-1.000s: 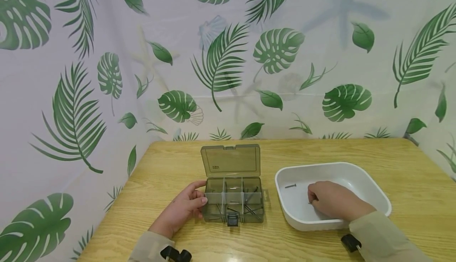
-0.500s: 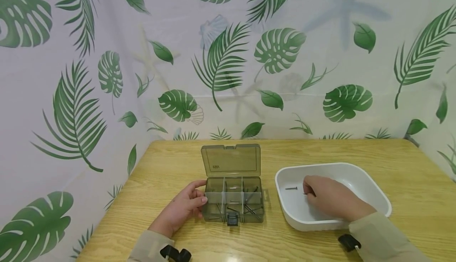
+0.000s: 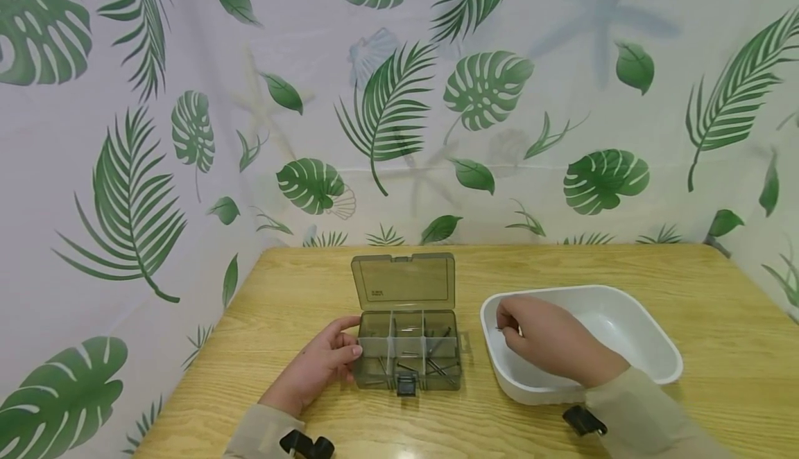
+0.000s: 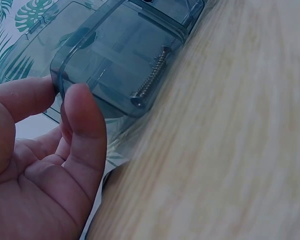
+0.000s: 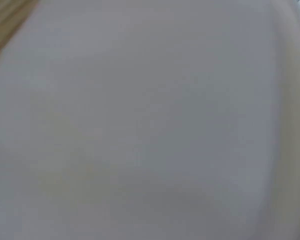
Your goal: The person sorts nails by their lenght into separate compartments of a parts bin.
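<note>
A smoky see-through compartment box (image 3: 377,351) stands on the table with its lid (image 3: 404,282) raised. My left hand (image 3: 315,362) grips its left side, thumb at the front and forefinger behind, as the left wrist view also shows. Dark screws (image 3: 442,370) lie in its compartments; one threaded screw (image 4: 152,77) shows through the wall. My right hand (image 3: 555,338) is over the left part of a white tray (image 3: 624,313), fingers curled, pinching a small screw (image 3: 499,328) whose tip sticks out at the fingertips. Only blurred white tray fills the right wrist view.
The wooden table (image 3: 299,272) carries the box left of the tray, with a narrow gap between them. The tray's raised rim (image 3: 580,289) runs all round. Leaf-patterned cloth (image 3: 399,202) hangs behind the table and along the sides.
My right hand has moved left across the tray and now covers the spot where a loose screw lay in view. The left hand and the box have stayed in place.
</note>
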A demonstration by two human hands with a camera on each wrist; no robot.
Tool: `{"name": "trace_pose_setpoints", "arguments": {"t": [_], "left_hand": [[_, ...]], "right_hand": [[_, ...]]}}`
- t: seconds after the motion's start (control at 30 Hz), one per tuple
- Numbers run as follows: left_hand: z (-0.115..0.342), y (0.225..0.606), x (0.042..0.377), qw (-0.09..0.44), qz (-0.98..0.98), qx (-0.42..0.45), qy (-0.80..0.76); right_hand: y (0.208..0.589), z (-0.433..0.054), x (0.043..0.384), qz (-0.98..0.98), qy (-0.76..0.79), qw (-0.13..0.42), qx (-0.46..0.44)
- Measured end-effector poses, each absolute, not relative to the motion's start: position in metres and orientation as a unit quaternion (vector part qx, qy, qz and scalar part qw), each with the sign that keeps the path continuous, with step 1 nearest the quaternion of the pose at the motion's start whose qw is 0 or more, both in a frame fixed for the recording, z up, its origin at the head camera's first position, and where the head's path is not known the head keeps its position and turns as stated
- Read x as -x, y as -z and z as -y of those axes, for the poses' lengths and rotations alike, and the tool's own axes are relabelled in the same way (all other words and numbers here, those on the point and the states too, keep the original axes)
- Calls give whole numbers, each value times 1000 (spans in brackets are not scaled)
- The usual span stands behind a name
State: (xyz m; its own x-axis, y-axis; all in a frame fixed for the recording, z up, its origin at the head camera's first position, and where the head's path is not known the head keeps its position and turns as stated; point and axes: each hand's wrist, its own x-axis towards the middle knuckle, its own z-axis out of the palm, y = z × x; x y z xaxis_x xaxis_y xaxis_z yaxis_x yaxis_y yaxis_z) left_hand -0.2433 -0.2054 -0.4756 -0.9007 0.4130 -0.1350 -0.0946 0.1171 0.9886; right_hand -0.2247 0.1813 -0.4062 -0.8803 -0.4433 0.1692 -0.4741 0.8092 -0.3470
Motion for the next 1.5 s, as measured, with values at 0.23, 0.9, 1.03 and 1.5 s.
{"name": "trace_pose_setpoints", "arguments": {"t": [0.23, 0.9, 1.03, 1.5], "left_hand": [[205, 477, 243, 193, -720, -112, -657], [205, 480, 246, 197, -718, -114, -658], [205, 480, 245, 198, -718, -112, -657], [206, 478, 244, 201, -717, -113, -658]], "right_hand": [[396, -161, 222, 942, -201, 50, -265], [389, -69, 238, 930, -173, 52, -321], [387, -53, 241, 929, -166, 53, -326], [389, -20, 255, 926, -158, 22, -343]]}}
